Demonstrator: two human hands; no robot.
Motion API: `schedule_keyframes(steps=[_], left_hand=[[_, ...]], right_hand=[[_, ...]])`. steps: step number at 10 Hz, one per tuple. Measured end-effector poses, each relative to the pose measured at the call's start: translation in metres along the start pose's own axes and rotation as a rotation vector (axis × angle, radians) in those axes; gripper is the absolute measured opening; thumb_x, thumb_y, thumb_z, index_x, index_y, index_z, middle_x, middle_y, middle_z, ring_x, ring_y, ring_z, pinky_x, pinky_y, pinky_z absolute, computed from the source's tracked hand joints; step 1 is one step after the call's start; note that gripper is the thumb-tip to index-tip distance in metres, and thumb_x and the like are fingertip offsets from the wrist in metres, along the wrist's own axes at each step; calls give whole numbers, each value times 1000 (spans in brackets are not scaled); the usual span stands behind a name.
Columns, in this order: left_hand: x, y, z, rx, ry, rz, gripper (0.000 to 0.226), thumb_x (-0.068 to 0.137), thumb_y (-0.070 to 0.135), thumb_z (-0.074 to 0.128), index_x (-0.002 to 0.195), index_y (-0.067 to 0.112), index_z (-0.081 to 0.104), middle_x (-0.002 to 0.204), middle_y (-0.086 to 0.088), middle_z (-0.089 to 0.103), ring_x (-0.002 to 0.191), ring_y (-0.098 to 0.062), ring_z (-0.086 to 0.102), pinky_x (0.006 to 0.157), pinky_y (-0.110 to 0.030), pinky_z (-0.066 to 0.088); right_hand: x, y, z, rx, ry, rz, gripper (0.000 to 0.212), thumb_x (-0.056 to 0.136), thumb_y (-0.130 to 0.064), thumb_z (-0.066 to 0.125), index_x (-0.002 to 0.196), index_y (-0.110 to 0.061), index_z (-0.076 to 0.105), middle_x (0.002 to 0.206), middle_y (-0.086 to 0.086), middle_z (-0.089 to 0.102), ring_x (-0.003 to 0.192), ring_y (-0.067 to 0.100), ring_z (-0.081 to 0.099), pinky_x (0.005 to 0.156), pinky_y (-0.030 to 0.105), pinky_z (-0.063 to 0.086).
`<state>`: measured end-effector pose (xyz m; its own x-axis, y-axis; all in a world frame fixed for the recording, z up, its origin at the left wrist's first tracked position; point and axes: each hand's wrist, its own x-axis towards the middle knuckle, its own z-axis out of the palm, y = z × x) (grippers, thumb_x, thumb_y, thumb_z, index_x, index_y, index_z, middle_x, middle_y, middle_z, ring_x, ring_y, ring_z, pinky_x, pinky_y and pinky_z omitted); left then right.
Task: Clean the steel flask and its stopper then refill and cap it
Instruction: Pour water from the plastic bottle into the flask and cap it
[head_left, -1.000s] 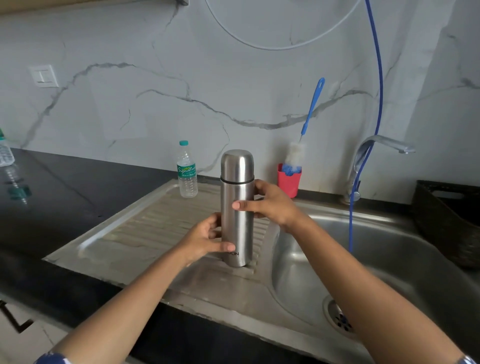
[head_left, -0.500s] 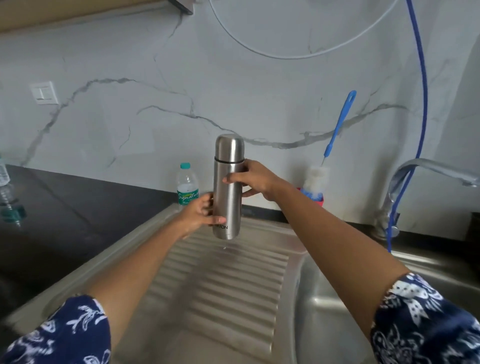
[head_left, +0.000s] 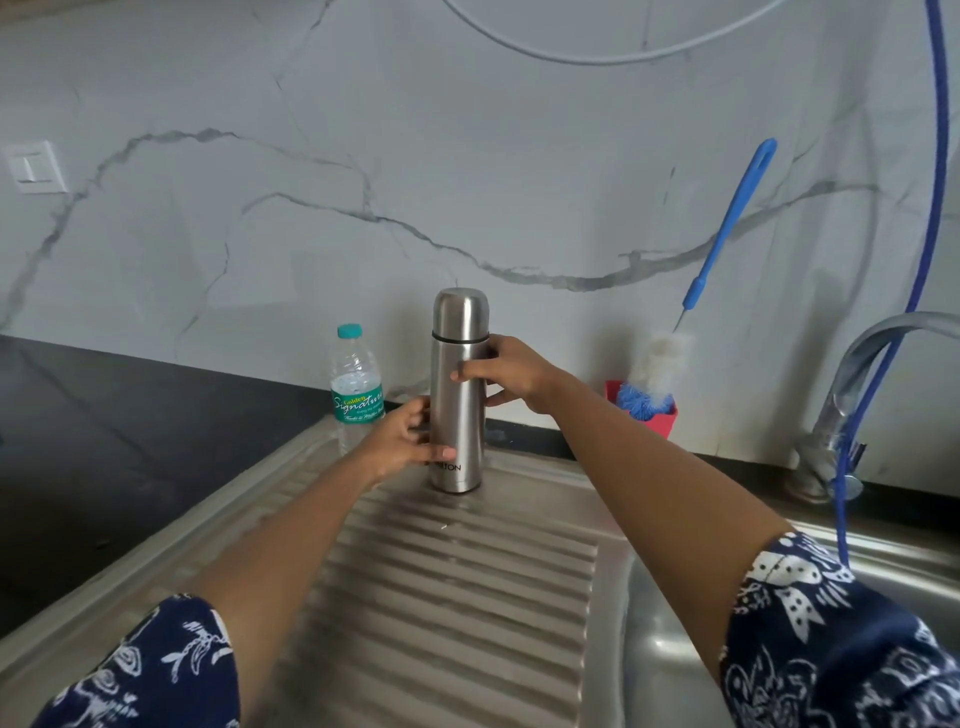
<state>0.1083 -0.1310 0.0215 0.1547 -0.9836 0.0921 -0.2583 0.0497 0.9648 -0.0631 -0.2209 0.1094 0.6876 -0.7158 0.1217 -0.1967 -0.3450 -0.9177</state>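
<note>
On the far end of the ribbed steel drainboard (head_left: 467, 571) we have the steel flask (head_left: 460, 410) upright, its domed cap on. Our left hand (head_left: 402, 441) grasps the lower body, thumb lying across the front just above the printed logo. Our right hand (head_left: 506, 376) grasps the upper body just below the dark seam under the cap, fingers wrapped around the front. Just left of the flask stands a plastic water bottle (head_left: 356, 384) with a teal cap. To the right, a red cup (head_left: 660, 415) holds a bottle brush with a blue handle (head_left: 727, 228). A tap (head_left: 852, 389) curves over the sink basin (head_left: 675, 649), a blue hose (head_left: 930, 208) hanging beside it.
</note>
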Motion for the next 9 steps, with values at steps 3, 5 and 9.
schedule_keyframes(steps=[3, 5, 9], left_hand=[[2, -6, 2, -39, 24, -3, 93, 50, 18, 91, 129, 23, 44, 132, -7, 55, 116, -28, 58, 86, -44, 55], [-4, -3, 5, -80, 17, -18, 86, 56, 13, 83, 132, 20, 43, 134, -7, 55, 118, -26, 57, 90, -42, 53], [-33, 37, 28, 122, 112, -166, 58, 81, -1, 71, 134, 0, 46, 131, -11, 57, 118, -26, 56, 95, -35, 45]], right_hand=[[0, 1, 5, -16, -7, -10, 44, 80, -15, 70, 121, -13, 55, 104, -3, 63, 100, 17, 61, 75, 31, 53], [-2, 2, 9, 0, 18, 12, 49, 80, -17, 71, 126, -12, 52, 115, 2, 62, 105, 19, 61, 87, 37, 54], [-40, -22, 16, -114, 158, 122, 69, 85, -29, 69, 141, -5, 36, 138, 9, 48, 121, 24, 47, 98, 35, 41]])
